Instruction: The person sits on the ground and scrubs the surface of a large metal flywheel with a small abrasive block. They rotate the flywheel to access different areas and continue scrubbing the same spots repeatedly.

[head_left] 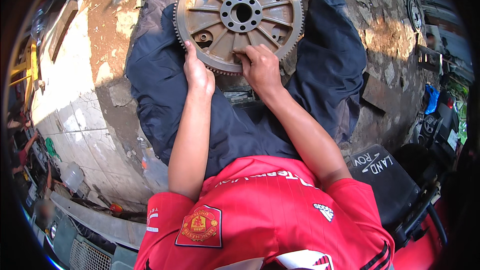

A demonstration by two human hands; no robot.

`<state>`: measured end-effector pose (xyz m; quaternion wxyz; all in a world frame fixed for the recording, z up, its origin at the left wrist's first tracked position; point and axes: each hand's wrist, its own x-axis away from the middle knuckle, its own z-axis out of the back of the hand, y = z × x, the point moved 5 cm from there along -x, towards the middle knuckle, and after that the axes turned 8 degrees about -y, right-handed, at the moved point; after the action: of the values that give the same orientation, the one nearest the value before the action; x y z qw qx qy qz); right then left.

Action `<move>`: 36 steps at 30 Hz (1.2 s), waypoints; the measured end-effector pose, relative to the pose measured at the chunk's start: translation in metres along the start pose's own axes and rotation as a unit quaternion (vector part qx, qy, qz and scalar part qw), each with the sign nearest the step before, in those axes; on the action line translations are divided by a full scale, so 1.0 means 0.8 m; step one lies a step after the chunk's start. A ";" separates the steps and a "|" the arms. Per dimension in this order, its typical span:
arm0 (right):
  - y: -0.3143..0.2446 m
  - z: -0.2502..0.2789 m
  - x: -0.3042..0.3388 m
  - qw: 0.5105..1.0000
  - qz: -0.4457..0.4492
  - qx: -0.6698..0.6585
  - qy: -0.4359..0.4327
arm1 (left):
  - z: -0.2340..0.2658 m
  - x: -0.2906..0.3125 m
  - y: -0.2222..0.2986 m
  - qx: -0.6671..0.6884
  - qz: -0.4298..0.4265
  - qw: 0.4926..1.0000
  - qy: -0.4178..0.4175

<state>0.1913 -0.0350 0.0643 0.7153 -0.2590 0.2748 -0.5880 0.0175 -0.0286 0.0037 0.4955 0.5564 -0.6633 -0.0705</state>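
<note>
A large flywheel (210, 17) with a toothed rim lies between my lower legs, its face turned up toward me. It is brownish metal, with raised ribs and a lighter hub (227, 12) ringed by bolt holes around a round centre opening. My left hand (199, 72) grips the near left rim, thumb laid along the edge, the other fingers mostly hidden. Over the near part of the face, my right hand (261, 67) is closed with fingertips pinched against the metal just inside the rim. Whether anything small sits in that pinch is hidden.
Rough stone paving (385, 45) surrounds my feet; pale tiles (85, 135) lie to the left. A black seat with white lettering (382, 177) stands at my right. Lower left are a vehicle front with a mesh grille (90, 257) and a clear plastic container (72, 176). Other people show at the left edge.
</note>
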 end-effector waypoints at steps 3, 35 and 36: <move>-0.001 0.008 0.001 0.998 -0.034 -0.023 0.037 | 0.004 -0.005 -0.003 0.003 0.007 1.000 -0.002; -0.037 -0.031 0.025 0.790 -0.341 -0.447 -0.245 | -0.005 -0.004 -0.002 0.047 0.020 0.997 0.060; -0.042 -0.030 0.025 0.797 -0.333 -0.443 -0.242 | -0.001 -0.008 -0.003 0.054 0.024 0.996 0.062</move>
<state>0.1546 -0.0620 0.0689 0.3264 -0.7566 0.2200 -0.5222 0.0191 -0.0242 -0.0009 0.5063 0.5698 -0.6472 0.0113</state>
